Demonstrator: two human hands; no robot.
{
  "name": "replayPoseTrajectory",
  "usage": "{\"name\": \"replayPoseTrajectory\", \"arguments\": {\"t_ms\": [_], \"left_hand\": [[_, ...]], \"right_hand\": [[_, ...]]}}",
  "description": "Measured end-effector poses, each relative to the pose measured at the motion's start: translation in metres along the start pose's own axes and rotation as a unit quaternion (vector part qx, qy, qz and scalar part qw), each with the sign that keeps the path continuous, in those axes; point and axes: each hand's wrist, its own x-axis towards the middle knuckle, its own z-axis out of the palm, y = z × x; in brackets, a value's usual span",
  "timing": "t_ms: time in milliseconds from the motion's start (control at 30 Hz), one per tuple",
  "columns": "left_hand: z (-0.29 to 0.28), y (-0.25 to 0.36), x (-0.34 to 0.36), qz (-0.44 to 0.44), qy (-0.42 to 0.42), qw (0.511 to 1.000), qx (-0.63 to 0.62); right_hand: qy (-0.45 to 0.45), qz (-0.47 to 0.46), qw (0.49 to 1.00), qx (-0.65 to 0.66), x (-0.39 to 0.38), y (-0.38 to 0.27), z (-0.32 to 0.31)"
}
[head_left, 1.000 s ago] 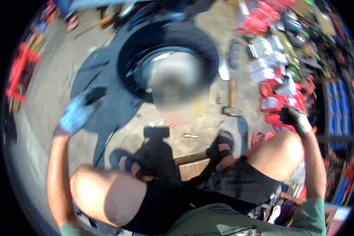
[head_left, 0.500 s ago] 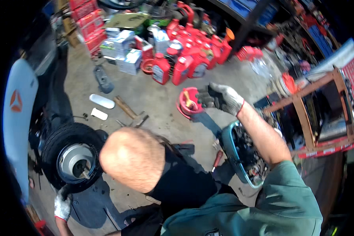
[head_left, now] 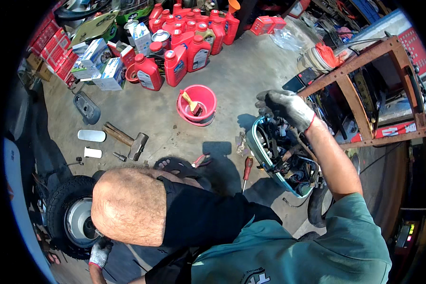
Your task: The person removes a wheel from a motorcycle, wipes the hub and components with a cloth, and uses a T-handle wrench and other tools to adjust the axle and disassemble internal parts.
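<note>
My right hand, in a grey-white glove with dark fingers, hovers above the far end of a teal tub filled with tools and metal parts. Its fingers reach out to the left, and nothing shows in them. At the lower left, my gloved left hand is beside the lower right edge of a wheel with a black tyre and a silver hub. Those fingers point up toward the hub. My knee partly covers the wheel, and what the left fingertips hold, if anything, cannot be made out.
A pink bucket holding a paintbrush stands ahead. A hammer, a red-handled screwdriver and pliers lie on the floor. Red oil bottles crowd the back; a brown frame stands right.
My right hand has moved from beside the bucket to over the tub. My left hand has shifted right along the wheel's lower edge. The view has turned, bringing the bucket fully into sight.
</note>
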Motion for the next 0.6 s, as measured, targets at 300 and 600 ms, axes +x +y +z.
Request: {"name": "replayPoseTrajectory", "arguments": {"t_ms": [300,600], "left_hand": [[-0.004,-0.027,0.021,0.005,-0.006,0.999,0.038],[-0.020,-0.070,0.051,-0.119,-0.103,0.987,-0.018]], "right_hand": [[-0.052,0.000,0.936,-0.348,0.019,0.161,0.031],[0.033,0.085,0.940,-0.328,-0.033,0.171,0.040]]}}
